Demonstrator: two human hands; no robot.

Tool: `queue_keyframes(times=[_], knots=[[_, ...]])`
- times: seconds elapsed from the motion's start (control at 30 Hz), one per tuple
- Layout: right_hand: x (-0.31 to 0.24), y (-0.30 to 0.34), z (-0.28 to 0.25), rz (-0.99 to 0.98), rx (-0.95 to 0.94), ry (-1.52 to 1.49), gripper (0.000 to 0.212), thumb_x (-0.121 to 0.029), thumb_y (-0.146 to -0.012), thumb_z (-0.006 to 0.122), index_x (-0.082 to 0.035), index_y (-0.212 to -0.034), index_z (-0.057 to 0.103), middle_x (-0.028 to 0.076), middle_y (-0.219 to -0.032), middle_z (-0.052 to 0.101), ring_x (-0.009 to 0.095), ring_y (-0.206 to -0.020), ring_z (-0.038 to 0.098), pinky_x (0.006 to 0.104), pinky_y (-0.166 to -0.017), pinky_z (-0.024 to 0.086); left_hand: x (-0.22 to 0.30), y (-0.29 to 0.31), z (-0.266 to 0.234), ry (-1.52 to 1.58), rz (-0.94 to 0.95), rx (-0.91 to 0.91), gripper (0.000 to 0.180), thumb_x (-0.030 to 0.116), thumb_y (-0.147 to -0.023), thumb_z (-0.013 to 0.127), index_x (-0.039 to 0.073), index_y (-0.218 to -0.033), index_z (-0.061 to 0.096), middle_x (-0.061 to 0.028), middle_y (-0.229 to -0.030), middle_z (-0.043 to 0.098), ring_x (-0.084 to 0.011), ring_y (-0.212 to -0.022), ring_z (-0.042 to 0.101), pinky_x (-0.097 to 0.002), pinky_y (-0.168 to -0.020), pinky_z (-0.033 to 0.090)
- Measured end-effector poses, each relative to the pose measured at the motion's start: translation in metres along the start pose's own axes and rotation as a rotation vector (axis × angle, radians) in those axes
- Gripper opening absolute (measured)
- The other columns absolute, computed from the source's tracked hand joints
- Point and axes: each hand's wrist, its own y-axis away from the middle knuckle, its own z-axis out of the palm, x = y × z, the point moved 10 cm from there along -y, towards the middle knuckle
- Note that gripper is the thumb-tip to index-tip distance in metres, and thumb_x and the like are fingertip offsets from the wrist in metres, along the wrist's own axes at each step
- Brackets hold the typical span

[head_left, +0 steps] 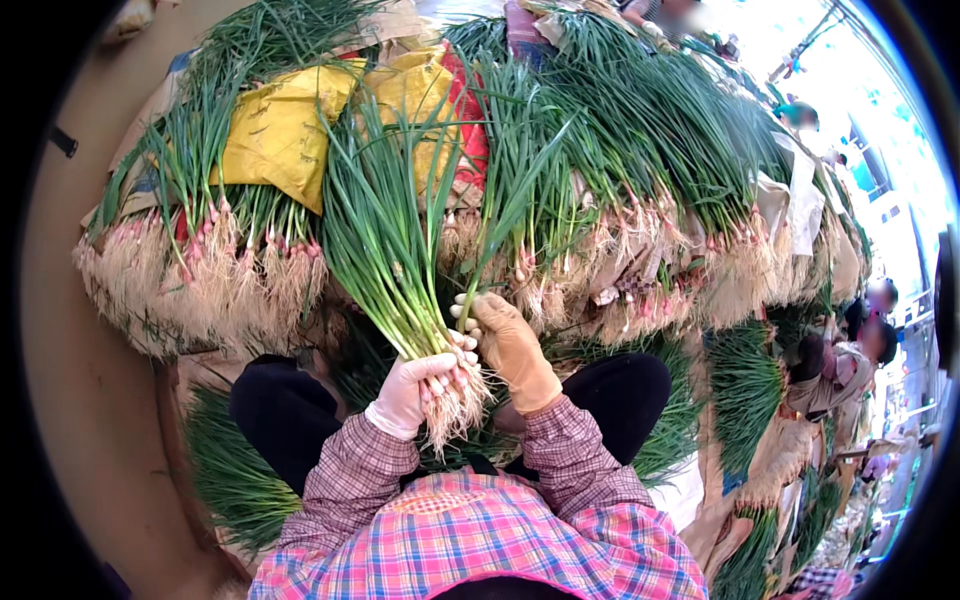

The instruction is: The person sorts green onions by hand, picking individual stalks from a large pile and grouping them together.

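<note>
My left hand (pixel 405 392), in a pale thin glove, is closed round a bunch of spring onions (pixel 392 260). Their green leaves fan up and away from me, while the whitish bulbs and tangled roots (pixel 455 405) hang below the fist. Right beside it, my right hand (pixel 518 352) wears a tan glove with light fingertips. A single spring onion stalk (pixel 472 292) is pinched in its fingers, its leaves slanting up to the right. The bulb end of that stalk is hidden by the hand and the bunch.
A long heap of spring onions (pixel 640 130) lies across the far side, roots toward me. Yellow sacks (pixel 285 130) rest on it. More bunches lie at the left (pixel 230 465) and right (pixel 742 390). Other people (pixel 845 370) sit at the right. A brown wall (pixel 110 430) borders the left.
</note>
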Motion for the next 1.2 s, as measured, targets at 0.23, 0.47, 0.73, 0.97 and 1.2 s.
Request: queue_keyframes(times=[0.23, 0.47, 0.73, 0.97, 1.2], knots=[[-0.049, 0.0, -0.012, -0.369, 0.289, 0.368, 0.023, -0.017, -0.086, 0.064, 0.001, -0.098, 0.055, 0.001, -0.079, 0.057, 0.006, -0.061, 0.049, 0.0171, -0.051, 0.04, -0.017, -0.004, -0.014, -0.076, -0.086, 0.052, 0.026, 0.001, -0.078, 0.056, -0.002, -0.104, 0.054, -0.0144, -0.098, 0.06, -0.0176, -0.076, 0.061, -0.0291, -0.07, 0.052], [-0.01, -0.034, -0.016, -0.213, 0.265, 0.32, 0.009, -0.013, -0.091, 0.054, -0.005, -0.094, 0.053, 0.0, -0.074, 0.054, 0.006, -0.056, 0.047, 0.0181, -0.046, 0.039, -0.008, -0.003, -0.007, -0.111, -0.041, 0.108, 0.033, 0.002, -0.079, 0.057, -0.006, -0.11, 0.052, -0.0117, -0.087, 0.061, -0.0157, -0.068, 0.06, -0.0258, -0.064, 0.052], [-0.027, -0.011, 0.004, -0.596, 0.254, 1.329, 0.021, -0.021, -0.088, 0.059, -0.004, -0.096, 0.049, 0.006, -0.075, 0.055, 0.012, -0.065, 0.057, 0.0219, -0.052, 0.046, 0.009, 0.004, 0.001, 0.192, 0.112, -0.056, 0.046, 0.003, -0.071, 0.059, -0.001, -0.116, 0.049, -0.0174, -0.108, 0.053, -0.0226, -0.088, 0.055, -0.0294, -0.073, 0.051], [-0.138, -0.022, -0.019, -0.527, 0.67, 1.852, 0.014, -0.018, -0.083, 0.064, -0.005, -0.084, 0.058, 0.004, -0.068, 0.058, 0.012, -0.054, 0.051, 0.0292, -0.048, 0.043, 0.011, 0.002, 0.015, 0.318, 0.098, -0.137, 0.058, 0.005, -0.074, 0.06, 0.0, -0.128, 0.04, -0.0106, -0.095, 0.05, -0.0226, -0.095, 0.05, -0.0313, -0.08, 0.047], [-0.071, 0.03, 0.0, -0.077, 0.034, 0.269, 0.015, -0.019, -0.086, 0.063, -0.004, -0.09, 0.064, 0.0, -0.074, 0.062, 0.004, -0.058, 0.052, 0.0149, -0.051, 0.041, 0.004, -0.002, 0.01, 0.014, 0.002, 0.018, 0.033, 0.004, -0.076, 0.057, -0.002, -0.107, 0.053, -0.0155, -0.099, 0.061, -0.0196, -0.077, 0.062, -0.0306, -0.076, 0.051]])
